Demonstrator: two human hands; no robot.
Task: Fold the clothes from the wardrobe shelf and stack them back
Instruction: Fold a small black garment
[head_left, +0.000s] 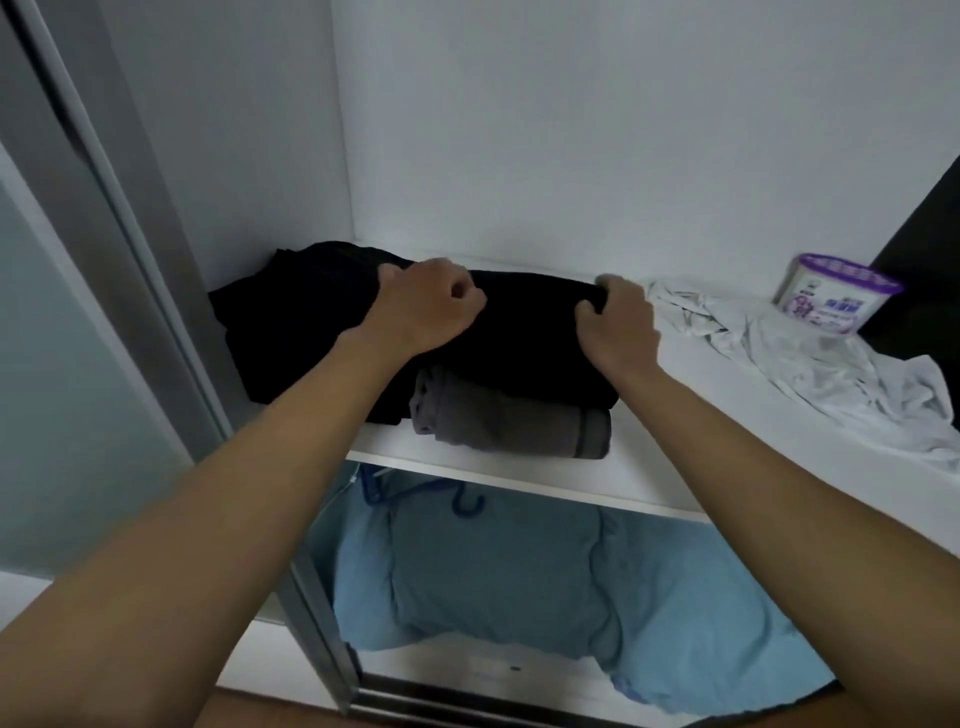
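A black garment (530, 338) lies across the left part of the white wardrobe shelf (675, 415), on top of a folded grey garment (514, 423) that pokes out at the shelf's front. My left hand (423, 306) is closed on the black garment's left part. Its right edge is gripped by my right hand (618, 319), fingers curled into the cloth. More black cloth (291, 312) sits bunched against the left wall. A crumpled white garment (831, 364) lies unfolded on the right of the shelf.
A white tub with a purple lid (839, 293) stands at the back right of the shelf, beside a dark panel (924, 244). Below the shelf hang light blue clothes (519, 577) on blue hangers (415, 491). A grey sliding door frame (130, 234) borders the left side.
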